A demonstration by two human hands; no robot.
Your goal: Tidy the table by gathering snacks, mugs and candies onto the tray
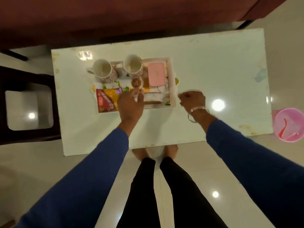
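I see the tray (171,83) on the white table (213,66), loaded with two floral mugs (102,69) (133,65), a pink box (156,74) and a red snack packet (107,100). My left hand (130,102) reaches over the tray; just past its fingertips sits a small brown candy (135,83), though blur hides whether they pinch it. My right hand (192,99) hangs beside the tray's right rim, fingers curled in, apparently holding nothing. Far right, a pink tub (287,124) stands on the floor.
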